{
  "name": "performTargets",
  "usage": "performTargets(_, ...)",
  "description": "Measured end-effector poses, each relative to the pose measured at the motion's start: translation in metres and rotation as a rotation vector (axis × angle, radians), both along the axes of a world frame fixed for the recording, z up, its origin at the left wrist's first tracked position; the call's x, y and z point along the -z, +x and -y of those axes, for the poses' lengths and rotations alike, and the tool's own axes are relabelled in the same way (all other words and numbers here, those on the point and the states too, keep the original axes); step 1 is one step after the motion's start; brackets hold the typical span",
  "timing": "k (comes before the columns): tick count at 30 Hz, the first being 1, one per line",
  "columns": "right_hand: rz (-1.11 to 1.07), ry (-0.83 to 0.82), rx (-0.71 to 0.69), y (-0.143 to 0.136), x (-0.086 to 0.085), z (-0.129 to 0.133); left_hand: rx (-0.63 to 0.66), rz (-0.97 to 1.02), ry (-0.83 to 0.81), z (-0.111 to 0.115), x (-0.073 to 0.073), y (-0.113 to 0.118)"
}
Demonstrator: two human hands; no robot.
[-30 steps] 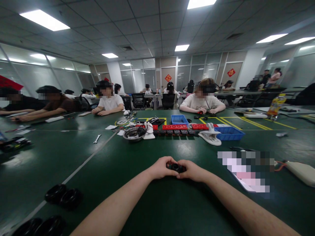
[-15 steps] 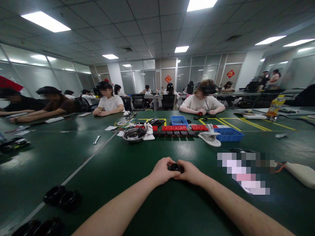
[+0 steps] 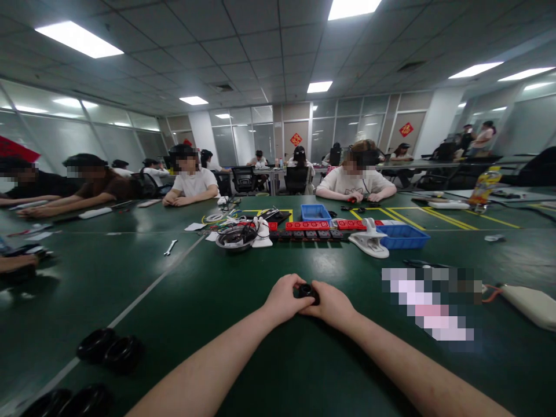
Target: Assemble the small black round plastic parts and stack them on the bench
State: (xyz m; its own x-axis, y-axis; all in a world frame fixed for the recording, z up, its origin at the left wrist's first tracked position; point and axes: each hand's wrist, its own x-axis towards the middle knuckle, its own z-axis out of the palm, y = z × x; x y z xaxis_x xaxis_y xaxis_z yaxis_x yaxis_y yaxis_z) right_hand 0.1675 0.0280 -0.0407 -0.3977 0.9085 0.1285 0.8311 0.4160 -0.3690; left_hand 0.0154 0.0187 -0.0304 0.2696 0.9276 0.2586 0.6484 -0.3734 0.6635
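Both hands meet around a small black ring-shaped part (image 3: 306, 291) over the green table (image 3: 243, 370). My left hand (image 3: 284, 301) grips it from the left, thumb across its near side. From the right, my right hand (image 3: 332, 304) closes on the same part, its fingers partly hidden behind it. The part's round top opening faces up between the thumbs. Several larger black rings (image 3: 124, 352) lie at the lower left, some cut off by the frame edge.
Beyond my hands are red power strips (image 3: 307, 226), a blue bin (image 3: 402, 236), a white clamp (image 3: 371, 240) and a bowl with cables (image 3: 236, 237). A wrench (image 3: 171, 248) lies left. A blurred-out object (image 3: 430, 307) and a pale case (image 3: 532, 306) lie right. People sit around the table.
My hands and the black part have shifted slightly left, and my left thumb now reaches further across it. At the far left edge, a person's hand has come into view.
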Motion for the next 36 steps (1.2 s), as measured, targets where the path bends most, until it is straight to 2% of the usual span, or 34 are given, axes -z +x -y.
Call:
performTargets(5, -0.24, -0.231, -0.271, 0.017, -0.01, -0.006, 0.23, 0.059, -0.144, -0.009, -0.002, -0.013)
performTargets(9, -0.272, -0.342, -0.321, 0.02, -0.011, -0.009, 0.332, 0.112, -0.214, -0.012, 0.0, -0.015)
performTargets(17, -0.253, -0.325, -0.289, 0.019, -0.007, -0.012, 0.315, 0.134, -0.212, -0.016, 0.009, -0.014)
performTargets(29, -0.294, -0.342, -0.298, 0.02, -0.007, -0.01, 0.315, 0.139, -0.204, -0.014, 0.007, -0.013)
performTargets(36, -0.273, -0.338, -0.279, 0.02, -0.002, -0.014, 0.307, 0.139, -0.208, -0.014, 0.007, -0.013)
